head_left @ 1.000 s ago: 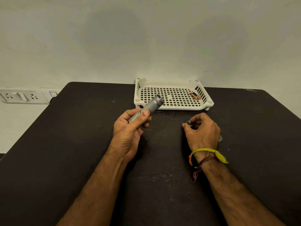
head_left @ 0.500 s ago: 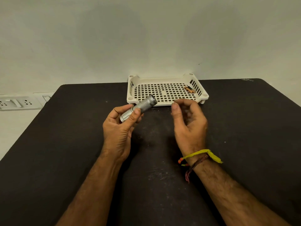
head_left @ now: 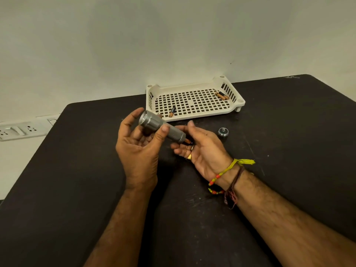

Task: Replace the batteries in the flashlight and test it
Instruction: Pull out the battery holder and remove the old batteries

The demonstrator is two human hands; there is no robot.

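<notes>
My left hand (head_left: 138, 149) grips a silver flashlight (head_left: 160, 128) by its head, lens end up-left, open tail end tilted down to the right. My right hand (head_left: 200, 149) lies palm up just under that open end, fingers apart. Something orange-tipped (head_left: 187, 141) shows at the tail opening, above my palm; I cannot tell whether it rests on the hand. The flashlight's tail cap (head_left: 223, 131), spring up, sits on the table right of my hands. One battery (head_left: 172, 111) lies at the front of the cream tray (head_left: 192, 116); two more batteries (head_left: 222, 95) lie at its back right.
The black table (head_left: 77, 189) ends at a white wall behind the tray. A white socket strip (head_left: 21, 130) is mounted on the wall past the table's left edge. Thread bracelets circle my right wrist.
My left hand has flipped the flashlight so its open end points down-right. My right hand has turned palm up beneath it. The tail cap now lies on the table. The camera view has shifted.
</notes>
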